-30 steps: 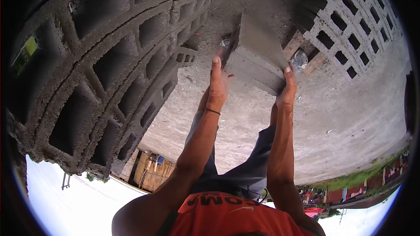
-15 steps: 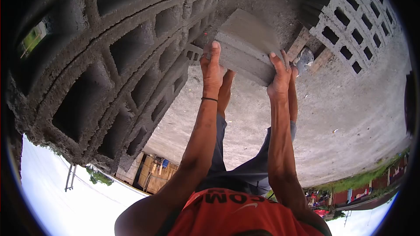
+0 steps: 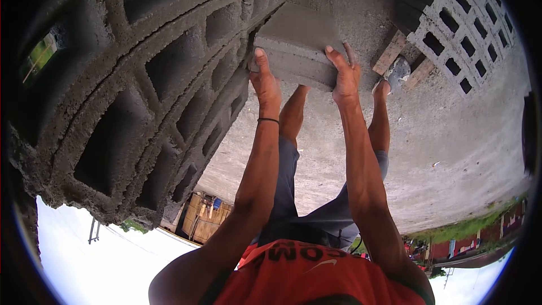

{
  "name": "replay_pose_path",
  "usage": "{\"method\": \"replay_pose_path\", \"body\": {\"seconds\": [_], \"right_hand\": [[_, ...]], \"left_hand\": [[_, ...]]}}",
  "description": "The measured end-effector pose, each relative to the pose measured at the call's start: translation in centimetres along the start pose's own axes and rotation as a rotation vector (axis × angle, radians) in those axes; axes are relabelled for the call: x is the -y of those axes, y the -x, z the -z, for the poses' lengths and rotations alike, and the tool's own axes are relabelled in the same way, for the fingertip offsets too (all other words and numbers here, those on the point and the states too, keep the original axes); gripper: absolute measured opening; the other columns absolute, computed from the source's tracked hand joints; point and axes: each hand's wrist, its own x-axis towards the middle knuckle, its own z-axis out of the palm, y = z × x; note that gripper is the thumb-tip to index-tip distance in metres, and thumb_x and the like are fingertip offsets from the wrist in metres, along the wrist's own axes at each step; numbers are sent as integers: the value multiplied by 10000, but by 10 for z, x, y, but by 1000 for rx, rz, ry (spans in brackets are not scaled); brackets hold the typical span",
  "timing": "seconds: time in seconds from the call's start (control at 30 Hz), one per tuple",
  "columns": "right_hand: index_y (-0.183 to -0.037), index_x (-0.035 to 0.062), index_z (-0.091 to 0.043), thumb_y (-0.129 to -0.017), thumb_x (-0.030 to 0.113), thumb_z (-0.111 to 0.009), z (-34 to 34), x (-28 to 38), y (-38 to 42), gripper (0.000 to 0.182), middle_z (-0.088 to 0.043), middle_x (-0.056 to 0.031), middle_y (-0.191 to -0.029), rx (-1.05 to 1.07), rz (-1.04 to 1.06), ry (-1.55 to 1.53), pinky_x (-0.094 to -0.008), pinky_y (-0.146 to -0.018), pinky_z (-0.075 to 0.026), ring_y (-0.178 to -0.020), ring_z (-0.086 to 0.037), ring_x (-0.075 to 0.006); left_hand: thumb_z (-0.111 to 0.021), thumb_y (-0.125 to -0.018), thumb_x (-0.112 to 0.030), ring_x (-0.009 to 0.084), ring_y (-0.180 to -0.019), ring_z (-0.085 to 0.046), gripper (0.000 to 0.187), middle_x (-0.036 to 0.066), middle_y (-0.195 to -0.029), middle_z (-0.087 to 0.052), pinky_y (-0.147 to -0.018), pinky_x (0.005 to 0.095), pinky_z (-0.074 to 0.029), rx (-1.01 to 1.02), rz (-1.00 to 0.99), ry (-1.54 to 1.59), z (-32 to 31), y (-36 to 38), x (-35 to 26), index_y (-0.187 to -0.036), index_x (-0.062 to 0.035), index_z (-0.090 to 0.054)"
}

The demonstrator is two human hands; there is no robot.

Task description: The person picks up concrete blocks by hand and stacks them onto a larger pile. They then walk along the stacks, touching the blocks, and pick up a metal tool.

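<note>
Both of my hands grip one solid grey concrete block [image 3: 296, 39] by its ends. My left hand [image 3: 264, 79], with a thin black band on its wrist, holds the end beside a large stack of hollow concrete blocks [image 3: 141, 79]. My right hand [image 3: 343, 76] clasps the opposite end, fingers over the top edge. The block is right up against the stack's edge; whether it touches it I cannot tell. The view is upside down: my orange shirt is at the bottom, and my legs run up towards my feet.
A second stack of hollow blocks [image 3: 460, 20] stands at the upper right on a wooden pallet [image 3: 395, 51]. My shoe [image 3: 398, 73] rests on the rough concrete ground [image 3: 451, 135]. Wooden crates [image 3: 203, 220], grass and buildings lie far off.
Both hands have carried the block away from my body and leftward, from over the open ground to the edge of the large stack. My arms are now stretched out further.
</note>
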Motion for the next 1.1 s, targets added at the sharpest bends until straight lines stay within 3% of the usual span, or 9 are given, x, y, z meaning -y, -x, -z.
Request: {"method": "replay_pose_path", "body": {"seconds": [0.23, 0.33, 0.53, 0.73, 0.77, 0.87, 0.93, 1.03, 1.1], "right_hand": [[-1453, -162, -159, -693, 262, -802, -8, -1, 1, 1082, -553, -286, -1206, -13, 17, -18, -370, -998, -407, -1134, -553, -327], [-1453, -159, -169, -688, 264, -804, -10, 1, -1, 1081, -565, -281, -1189, -35, 45, -18, -364, -980, -424, -1097, -577, -319], [-1459, -117, -227, -672, 340, -806, -4, 4, 1, 1078, -517, -294, -1262, -10, 3, 24, -378, -994, -410, -1154, -534, -341], [-1462, -76, -280, -750, 503, -756, 21, -7, -7, 1033, -495, -291, -1318, 16, 81, 183, -398, -1011, -400, -1202, -513, -327], [-1452, -76, -308, -775, 536, -736, 30, -5, -5, 1008, -513, -282, -1308, 31, 92, 210, -398, -1009, -403, -1199, -521, -315], [-1376, -99, -425, -818, 565, -693, 92, 17, 0, 907, -519, -291, -1305, 12, 107, 214, -395, -1045, -387, -1270, -474, -336], [-1276, -80, -552, -904, 526, -611, 143, 40, 9, 714, -643, -190, -1148, -199, 188, 163, -334, -939, -443, -1095, -591, -240], [-1253, -110, -548, -901, 449, -641, 277, 41, -30, 667, -619, -230, -1167, -495, 364, 238, -346, -936, -453, -1105, -586, -267], [-1258, -126, -532, -863, 449, -677, 339, 89, -20, 712, -601, -266, -1181, -749, 418, 347, -391, -950, -457, -1125, -579, -313]], "left_hand": [[-530, -854, -717, 223, -1072, -530, 983, 225, -1194, -579, -955, 314, -418, -96, -152, -397, 16, -25, 11, -1226, 191, -485], [-543, -834, -733, 230, -1059, -532, 979, 208, -1169, -580, -935, 354, -438, -15, -38, -345, 10, -18, -2, -1204, 172, -509], [-580, -767, -775, 271, -1180, -480, 1093, 225, -1352, -444, -1017, 508, -399, -58, 122, -289, 7, -13, -6, -1340, 129, -358], [-600, -766, -753, 362, -1373, -320, 1112, 213, -1473, -328, -1114, 544, -280, 47, 112, -101, 9, -12, -3, -1435, 67, -259], [-597, -788, -730, 364, -1348, -358, 1072, 221, -1462, -343, -1096, 534, -312, 59, 120, -71, 7, -6, -8, -1445, 45, -257], [-562, -878, -613, 368, -1266, -467, 903, 248, -1425, -390, -1039, 502, -404, 80, 178, -116, 4, 29, -23, -1468, -4, -252], [-506, -973, -470, 366, -1202, -535, 723, 270, -1395, -422, -995, 476, -463, 48, 243, -299, 8, 67, -29, -1474, -16, -249], [-487, -992, -340, 320, -1075, -623, 533, 267, -1267, -532, -906, 416, -524, 108, 48, -508, 11, 113, -9, -1386, 2, -374], [-481, -995, -300, 301, -1039, -641, 461, 243, -1191, -592, -878, 394, -537, 182, -28, -623, -11, 145, 3, -1335, 8, -433]]}}
